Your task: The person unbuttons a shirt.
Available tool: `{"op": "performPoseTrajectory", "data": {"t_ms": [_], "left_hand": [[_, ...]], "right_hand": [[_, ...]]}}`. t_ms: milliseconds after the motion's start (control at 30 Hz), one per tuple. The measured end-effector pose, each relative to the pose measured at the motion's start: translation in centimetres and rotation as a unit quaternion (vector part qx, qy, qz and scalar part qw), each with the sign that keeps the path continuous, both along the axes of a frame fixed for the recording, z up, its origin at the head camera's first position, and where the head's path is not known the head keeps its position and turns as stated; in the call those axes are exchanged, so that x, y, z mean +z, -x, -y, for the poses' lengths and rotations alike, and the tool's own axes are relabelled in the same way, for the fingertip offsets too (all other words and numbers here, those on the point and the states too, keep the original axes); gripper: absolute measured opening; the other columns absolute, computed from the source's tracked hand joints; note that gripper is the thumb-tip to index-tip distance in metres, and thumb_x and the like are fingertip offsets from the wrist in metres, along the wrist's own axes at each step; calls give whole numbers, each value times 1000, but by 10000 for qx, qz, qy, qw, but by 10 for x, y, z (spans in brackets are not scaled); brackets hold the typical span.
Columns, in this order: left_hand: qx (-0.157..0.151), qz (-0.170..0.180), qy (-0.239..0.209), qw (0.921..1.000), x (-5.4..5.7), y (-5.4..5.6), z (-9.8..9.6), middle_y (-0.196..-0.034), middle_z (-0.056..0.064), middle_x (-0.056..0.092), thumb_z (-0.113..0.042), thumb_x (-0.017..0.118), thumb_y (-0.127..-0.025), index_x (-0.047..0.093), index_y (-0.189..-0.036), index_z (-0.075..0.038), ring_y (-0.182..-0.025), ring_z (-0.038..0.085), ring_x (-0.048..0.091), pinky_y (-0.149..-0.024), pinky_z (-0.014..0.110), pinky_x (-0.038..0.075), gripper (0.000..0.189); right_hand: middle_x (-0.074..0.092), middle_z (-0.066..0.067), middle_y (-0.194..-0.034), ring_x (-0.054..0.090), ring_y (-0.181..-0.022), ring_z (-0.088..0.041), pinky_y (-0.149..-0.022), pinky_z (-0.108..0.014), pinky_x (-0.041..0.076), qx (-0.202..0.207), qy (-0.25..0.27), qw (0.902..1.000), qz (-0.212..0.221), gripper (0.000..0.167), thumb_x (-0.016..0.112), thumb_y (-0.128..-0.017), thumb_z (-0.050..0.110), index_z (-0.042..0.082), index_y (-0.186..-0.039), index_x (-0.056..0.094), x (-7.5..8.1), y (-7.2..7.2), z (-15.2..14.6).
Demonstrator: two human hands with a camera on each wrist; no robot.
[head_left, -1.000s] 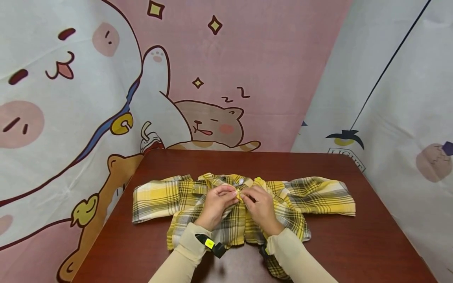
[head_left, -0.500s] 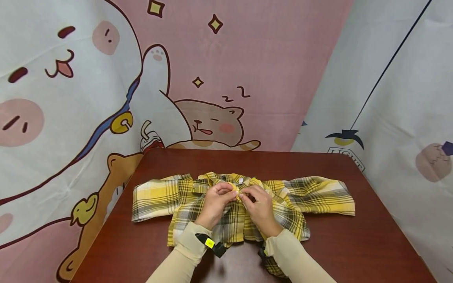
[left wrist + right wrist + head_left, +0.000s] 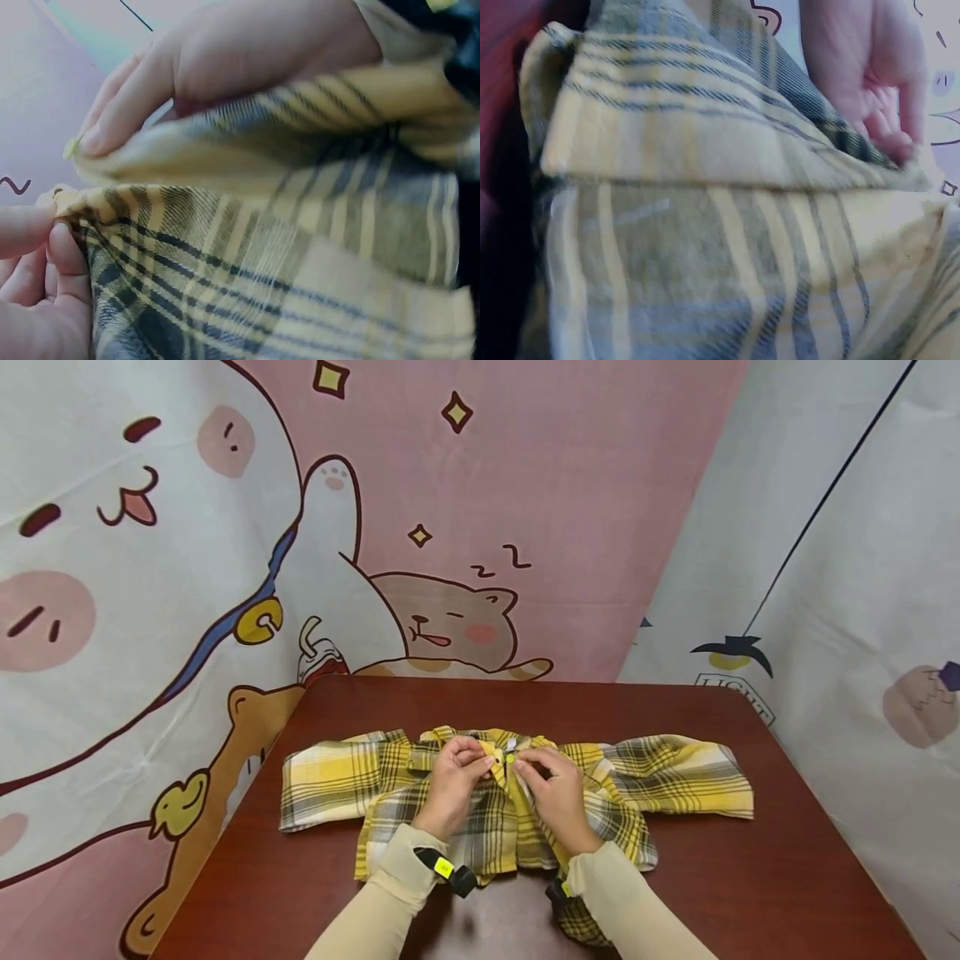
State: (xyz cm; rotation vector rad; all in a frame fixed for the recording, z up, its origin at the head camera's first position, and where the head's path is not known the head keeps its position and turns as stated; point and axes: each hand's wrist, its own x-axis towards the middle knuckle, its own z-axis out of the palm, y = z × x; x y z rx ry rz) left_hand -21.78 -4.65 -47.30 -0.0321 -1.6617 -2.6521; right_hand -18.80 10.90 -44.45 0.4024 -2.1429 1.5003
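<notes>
A yellow, black and white plaid shirt (image 3: 480, 827) lies spread on the table, its sleeves out to both sides. My left hand (image 3: 452, 785) pinches one front edge near the collar, thumb against fingers. Opposite it, my right hand (image 3: 557, 789) pinches the other front edge beside a yellow-green button (image 3: 511, 758). In the left wrist view, the button (image 3: 71, 148) stands out at the right hand's fingertips. A dark slit like a buttonhole (image 3: 58, 193) shows by the left fingertips. The two edges stand slightly apart there. The right wrist view shows the left hand (image 3: 885, 75) behind raised cloth.
The shirt rests on a dark red-brown table (image 3: 750, 877). Behind it hangs a cartoon-printed backdrop (image 3: 585, 510). A white label (image 3: 512, 744) shows inside the collar. Black straps with cameras (image 3: 450, 872) sit on the wrists, and plaid cloth (image 3: 581, 927) hangs below the right wrist.
The hands were together at the shirt front and have now parted slightly, the left moving left and up. The button has come into view between them.
</notes>
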Motion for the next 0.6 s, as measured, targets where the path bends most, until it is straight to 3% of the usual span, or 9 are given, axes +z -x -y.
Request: {"op": "performPoseTrajectory", "data": {"t_ms": [133,233,300,367,467,533,600], "left_hand": [[488,-66,548,9973,8,3,12,-81,3,64,15,66,-83,53,-95,9,-71,12,62,-62,24,51,19],[842,-224,1060,9905,8,7,24,-81,6,66,14,68,-83,55,-98,12,-72,13,62,-64,25,51,20],[1038,-250,1343,9852,5,10,33,-84,10,66,12,68,-83,56,-98,13,-73,14,62,-65,27,52,20],[1203,-250,1629,9790,-4,15,41,-87,14,67,10,68,-84,57,-97,10,-75,16,62,-66,29,52,17],[1198,-38,2096,9704,-13,15,53,-90,17,66,7,69,-85,58,-96,6,-76,21,63,-67,33,53,15],[957,112,2464,9644,-19,10,59,-92,17,65,4,69,-87,58,-99,4,-77,23,62,-67,36,52,16],[630,212,2979,9523,-24,3,63,-93,13,62,-3,70,-89,57,-102,0,-75,22,60,-64,35,50,19]], "right_hand": [[65,-4,-81,54,-64,-15,-57,-23,44,-218,238,9995,75,5,73,-86,0,2,-91,74,-6,10,-10],[62,-2,-78,50,-60,-14,-54,-21,40,-365,362,9986,127,4,72,-88,6,6,-91,74,-21,23,-28],[61,-4,-77,49,-60,-16,-54,-23,39,-520,264,9979,284,4,71,-90,9,7,-92,74,-26,26,-40],[62,0,-79,50,-61,-16,-54,-24,40,-700,103,9964,461,6,70,-92,15,11,-94,74,-40,32,-56],[64,-1,-83,52,-63,-15,-54,-26,42,-970,-336,9911,842,10,69,-93,19,11,-96,72,-52,33,-75],[66,-3,-89,53,-64,-16,-54,-28,43,-966,-603,9860,1219,14,69,-93,20,9,-101,71,-59,31,-86],[67,-7,-97,54,-64,-17,-52,-29,44,-858,-873,9805,1540,22,69,-93,20,7,-110,69,-64,27,-95]]}}
